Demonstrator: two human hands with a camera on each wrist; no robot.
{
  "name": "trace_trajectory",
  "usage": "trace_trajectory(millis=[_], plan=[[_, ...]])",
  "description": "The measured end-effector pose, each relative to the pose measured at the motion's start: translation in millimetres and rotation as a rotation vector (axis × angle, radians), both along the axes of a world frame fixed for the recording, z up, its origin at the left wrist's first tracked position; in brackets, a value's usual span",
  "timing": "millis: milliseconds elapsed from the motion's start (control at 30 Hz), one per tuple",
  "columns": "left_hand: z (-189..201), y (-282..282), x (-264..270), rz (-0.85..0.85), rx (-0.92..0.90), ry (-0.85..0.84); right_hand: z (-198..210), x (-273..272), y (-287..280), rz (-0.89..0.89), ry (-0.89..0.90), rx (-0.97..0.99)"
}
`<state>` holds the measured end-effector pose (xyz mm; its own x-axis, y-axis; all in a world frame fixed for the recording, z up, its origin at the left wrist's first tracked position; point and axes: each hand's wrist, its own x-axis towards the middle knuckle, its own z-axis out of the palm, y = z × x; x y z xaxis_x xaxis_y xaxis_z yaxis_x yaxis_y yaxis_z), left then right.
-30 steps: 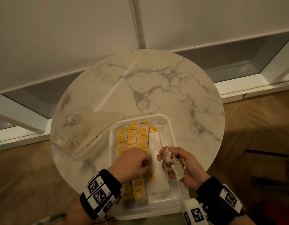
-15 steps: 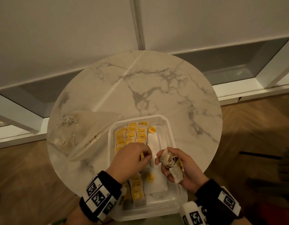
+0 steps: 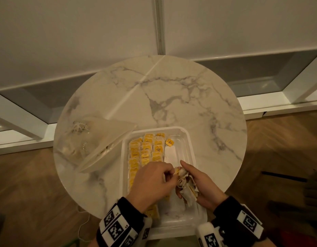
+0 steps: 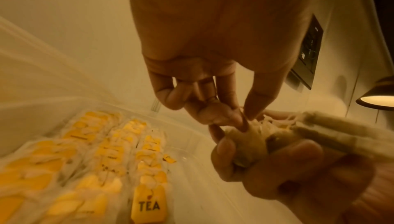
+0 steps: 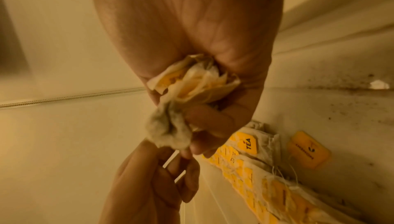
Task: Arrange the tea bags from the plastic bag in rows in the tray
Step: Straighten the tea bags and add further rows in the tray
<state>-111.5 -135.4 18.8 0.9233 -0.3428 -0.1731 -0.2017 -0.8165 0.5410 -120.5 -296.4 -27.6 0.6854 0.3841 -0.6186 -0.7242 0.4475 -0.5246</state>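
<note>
A clear plastic tray (image 3: pixel 189 139) sits at the table's near edge with rows of yellow-tagged tea bags (image 3: pixel 147 152) along its left side. Above the tray's right half my right hand (image 3: pixel 202 184) grips a bunch of tea bags (image 3: pixel 187 192), index finger stretched out. My left hand (image 3: pixel 154 182) reaches across and pinches one bag at the top of that bunch (image 4: pixel 247 126). In the right wrist view the bunch (image 5: pixel 192 89) fills my palm, a crumpled bag (image 5: pixel 168 131) hanging toward the left fingers (image 5: pixel 183 163). One loose yellow tag (image 3: pixel 169 142) lies in the tray.
A clear plastic bag (image 3: pixel 93 141) with a few tea bags lies on the round marble table (image 3: pixel 172 97), left of the tray. Wooden floor surrounds the table; a white wall and low ledge stand behind. Tea dust speckles the tray's bare right side (image 5: pixel 341 109).
My left hand left the rows in the tray and moved right to the bunch in my right hand, where it now pinches a bag. The right hand shifted slightly left.
</note>
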Motion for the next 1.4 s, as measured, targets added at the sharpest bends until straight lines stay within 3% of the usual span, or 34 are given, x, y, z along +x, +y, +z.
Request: trace_trajectory(millis=[233,600,733,833,1000,1100,1200,1267,1400], plan=[[6.8,18.9,2.9,0.082,-0.150,0.010,-0.9,-0.3,0.6,-0.061,-0.037,0.008],[14.4,27.7,11.0,0.095,-0.295,-0.038,9.2,2.2,-3.0,0.047,-0.378,-0.241],[23.9,28.4,17.4,0.133,-0.444,-0.206,12.6,2.4,-7.3,0.022,-0.378,-0.217],[27.7,35.2,20.5,0.123,-0.519,-0.152,11.4,1.5,-11.4,-0.011,-0.322,-0.208],[14.3,45.8,24.7,-0.013,-0.274,0.082,7.8,-0.6,-17.9,-0.040,-0.293,-0.216],[6.9,44.7,23.7,-0.041,-0.253,0.186,7.0,-0.8,-20.6,-0.046,-0.298,-0.227],[-2.0,41.0,17.4,-0.181,-0.153,0.272,6.8,-1.1,-20.5,-0.047,-0.298,-0.225],[-8.8,37.9,13.6,-0.230,-0.092,0.262,6.0,-1.3,-20.8,-0.047,-0.293,-0.227],[-13.2,41.3,16.8,-0.110,-0.043,0.144,6.9,-2.2,-19.9,-0.052,-0.297,-0.221]])
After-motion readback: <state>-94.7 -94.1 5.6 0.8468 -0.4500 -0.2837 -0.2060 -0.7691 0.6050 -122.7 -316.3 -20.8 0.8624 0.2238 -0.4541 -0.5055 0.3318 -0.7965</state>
